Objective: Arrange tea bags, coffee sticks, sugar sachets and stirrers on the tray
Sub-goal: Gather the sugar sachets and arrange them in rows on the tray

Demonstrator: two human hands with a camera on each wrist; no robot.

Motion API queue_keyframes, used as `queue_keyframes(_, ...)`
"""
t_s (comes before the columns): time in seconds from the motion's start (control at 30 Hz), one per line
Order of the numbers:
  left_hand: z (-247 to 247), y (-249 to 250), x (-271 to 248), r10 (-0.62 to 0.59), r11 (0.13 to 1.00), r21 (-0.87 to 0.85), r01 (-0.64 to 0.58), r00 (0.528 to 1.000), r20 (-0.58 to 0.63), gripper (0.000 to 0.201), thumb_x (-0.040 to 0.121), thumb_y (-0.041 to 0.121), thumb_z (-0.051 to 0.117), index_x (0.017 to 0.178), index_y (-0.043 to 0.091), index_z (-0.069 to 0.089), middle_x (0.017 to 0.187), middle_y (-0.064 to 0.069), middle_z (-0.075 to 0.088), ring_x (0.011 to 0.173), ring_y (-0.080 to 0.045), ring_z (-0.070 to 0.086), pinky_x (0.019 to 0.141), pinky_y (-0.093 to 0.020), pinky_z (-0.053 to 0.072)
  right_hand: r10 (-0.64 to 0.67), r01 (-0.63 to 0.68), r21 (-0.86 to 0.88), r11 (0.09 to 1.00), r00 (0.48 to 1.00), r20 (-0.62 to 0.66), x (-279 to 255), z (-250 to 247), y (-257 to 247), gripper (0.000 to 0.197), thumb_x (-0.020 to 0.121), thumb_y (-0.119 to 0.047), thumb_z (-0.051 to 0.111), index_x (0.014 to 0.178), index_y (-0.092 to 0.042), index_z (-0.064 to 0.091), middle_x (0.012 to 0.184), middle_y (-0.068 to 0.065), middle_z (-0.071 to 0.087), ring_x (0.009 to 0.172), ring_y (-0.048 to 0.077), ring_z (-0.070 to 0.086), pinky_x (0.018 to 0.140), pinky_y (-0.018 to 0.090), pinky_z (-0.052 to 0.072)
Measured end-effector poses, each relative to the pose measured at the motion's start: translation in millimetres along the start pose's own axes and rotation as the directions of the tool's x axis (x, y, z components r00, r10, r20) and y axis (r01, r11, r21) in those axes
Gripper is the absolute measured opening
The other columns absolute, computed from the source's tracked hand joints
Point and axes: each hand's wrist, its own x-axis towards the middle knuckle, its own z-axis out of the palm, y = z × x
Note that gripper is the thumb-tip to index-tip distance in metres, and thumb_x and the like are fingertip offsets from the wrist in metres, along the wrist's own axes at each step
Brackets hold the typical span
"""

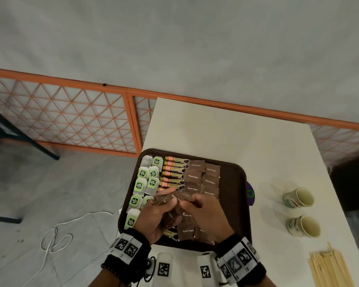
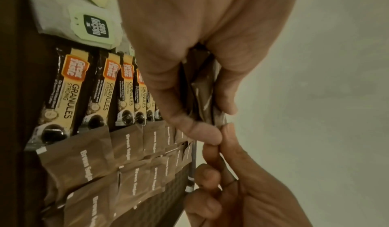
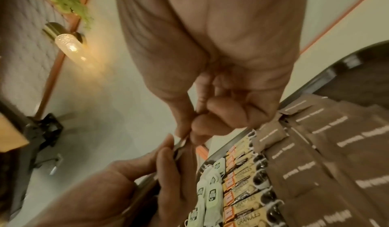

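Brown sugar sachets fill two overlapping columns down the right-of-middle part of the dark brown tray, and a small stack of the same sachets sits above the tray's near half, gripped in the left hand, whose fingers and thumb curl round it. The right hand pinches the top sachet of that stack by its edge between thumb and forefinger; the left wrist view shows the two thumbs meeting at the stack's end.

Left of the sugar lies a neat column of coffee sticks, and left again the tea bags with green tags, running from the far rim to the near left corner.

The step in hand looks like peeling one sachet off to lay it in the sugar columns. To do it well, the pinch should take only one sachet, sliding it sideways off the stack so that no second one clings and drops. It should land flat, print up, overlapping its neighbour as the others do, without nudging the coffee sticks.

On the white table to the right stand two paper cups. Wooden stirrers lie in a bundle at the near right, not yet on the tray.
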Motion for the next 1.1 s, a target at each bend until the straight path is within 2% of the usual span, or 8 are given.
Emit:
queue_keyframes(0.13,8,-7,-1,0.005,1.000,0.029,-0.005,1.000,-0.006,0.027,0.091,0.003,0.060,0.115,0.013,0.068,0.104,-0.023,0.072,0.075,-0.033,0.068,0.052,-0.034,0.056,0.095,-0.100,0.190,0.977,0.995,0.036,-8,-14,15,0.018,0.092,-0.025,0.067,0.084,-0.011,0.073,0.056,-0.006,0.062,0.050,0.004,0.053,0.054,0.020,0.042)
queue_keyframes(0.27,11,-20,0,0.025,0.986,0.169,-0.018,0.999,-0.041,0.033,0.087,-0.005,0.063,0.117,0.009,0.066,0.103,-0.025,0.071,0.076,-0.035,0.066,0.056,-0.036,0.054,0.157,-0.165,0.318,0.934,0.986,0.051,-13,-20,31,0.010,0.091,-0.017,0.068,0.091,-0.008,0.074,0.062,0.002,0.064,0.054,0.011,0.052,0.049,0.019,0.039)
queue_keyframes(0.43,7,-26,-1,0.000,0.974,0.226,0.021,0.996,-0.092,0.023,0.086,-0.003,0.067,0.108,0.004,0.065,0.090,-0.019,0.070,0.075,-0.031,0.067,0.060,-0.038,0.056,0.266,-0.246,0.325,0.913,0.964,-0.020,13,-39,51,0.009,0.092,-0.012,0.066,0.086,-0.007,0.072,0.071,0.007,0.069,0.052,0.007,0.057,0.049,0.018,0.043)
queue_keyframes(0.67,-15,-12,-4,-0.102,0.975,0.184,0.122,0.988,-0.112,0.019,0.090,0.005,0.065,0.109,0.009,0.065,0.093,-0.016,0.069,0.079,-0.031,0.068,0.063,-0.040,0.056,0.439,-0.385,0.341,0.857,0.894,-0.094,90,-68,78,0.020,0.091,-0.008,0.067,0.106,0.006,0.067,0.062,0.003,0.055,0.043,0.007,0.045,0.033,0.014,0.032)
queue_keyframes(0.8,-18,-4,-2,-0.101,0.969,0.213,0.121,0.989,-0.104,0.019,0.093,0.006,0.061,0.111,0.008,0.064,0.091,-0.017,0.070,0.078,-0.033,0.068,0.062,-0.041,0.057,0.475,-0.454,0.148,0.879,0.861,-0.179,106,-62,91,0.023,0.081,-0.023,0.079,0.091,-0.003,0.072,0.067,0.004,0.063,0.059,0.016,0.055,0.056,0.029,0.051)
queue_keyframes(0.87,-19,-1,0,-0.105,0.965,0.229,0.126,0.989,-0.101,0.020,0.093,0.005,0.060,0.112,0.008,0.064,0.091,-0.017,0.070,0.079,-0.034,0.068,0.062,-0.041,0.057,0.447,-0.462,0.020,0.887,0.846,-0.292,103,-60,90,0.024,0.079,-0.031,0.080,0.084,-0.011,0.068,0.080,0.003,0.065,0.078,0.020,0.059,0.077,0.033,0.052)
queue_keyframes(0.93,-19,-1,2,-0.112,0.961,0.243,0.133,0.989,-0.100,0.020,0.093,0.006,0.061,0.112,0.009,0.065,0.093,-0.017,0.069,0.080,-0.033,0.068,0.063,-0.041,0.057,0.335,-0.389,-0.085,0.917,0.869,-0.365,99,-54,81,0.020,0.084,-0.034,0.074,0.086,-0.018,0.062,0.090,0.000,0.065,0.090,0.021,0.060,0.083,0.033,0.049)
queue_keyframes(1.1,-15,-6,4,-0.136,0.951,0.265,0.160,0.985,-0.106,0.019,0.094,0.007,0.060,0.112,0.008,0.064,0.100,-0.019,0.069,0.080,-0.031,0.068,0.063,-0.041,0.057,-0.065,0.020,-0.397,0.918,0.993,-0.100,102,-17,46,0.012,0.092,-0.031,0.062,0.102,-0.024,0.063,0.114,-0.003,0.055,0.102,0.014,0.055,0.087,0.033,0.049)
